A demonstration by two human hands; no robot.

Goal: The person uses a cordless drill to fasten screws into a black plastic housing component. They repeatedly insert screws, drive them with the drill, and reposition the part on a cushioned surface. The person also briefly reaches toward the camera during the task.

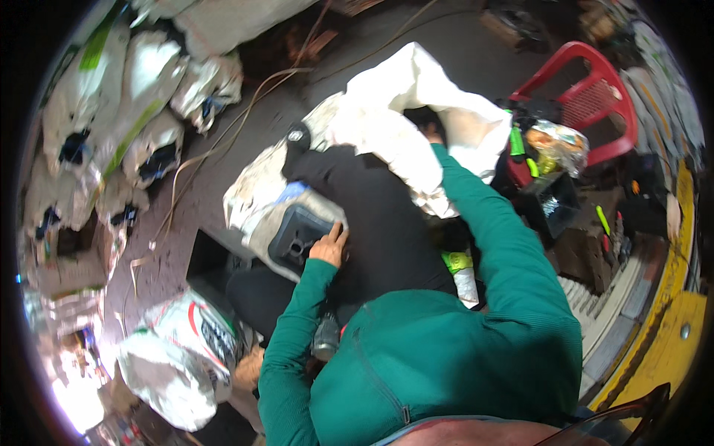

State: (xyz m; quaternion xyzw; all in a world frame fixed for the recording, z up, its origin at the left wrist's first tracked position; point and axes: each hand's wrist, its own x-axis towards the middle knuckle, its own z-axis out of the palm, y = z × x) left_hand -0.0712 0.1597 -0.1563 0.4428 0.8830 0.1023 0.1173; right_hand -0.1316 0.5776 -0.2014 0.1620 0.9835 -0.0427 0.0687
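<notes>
L hand [329,247] is resting flat, fingers spread, on the grey-black plastic part [297,236] lying on the lap at ~10 o'clock from the torso, long axis running 1–7. R hand [431,134] is reaching into the white sack [416,97] at 12, mostly hidden; can't tell its grip. L hand is nearer the part

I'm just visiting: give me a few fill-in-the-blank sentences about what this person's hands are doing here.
1. The left hand rests on a grey and ____ moulded plastic part.
2. The right hand reaches into a large ____ sack.
3. Both sleeves are ____.
4. Behind the sack stands a ____ plastic chair.

Missing words: black; white; green; red
</notes>
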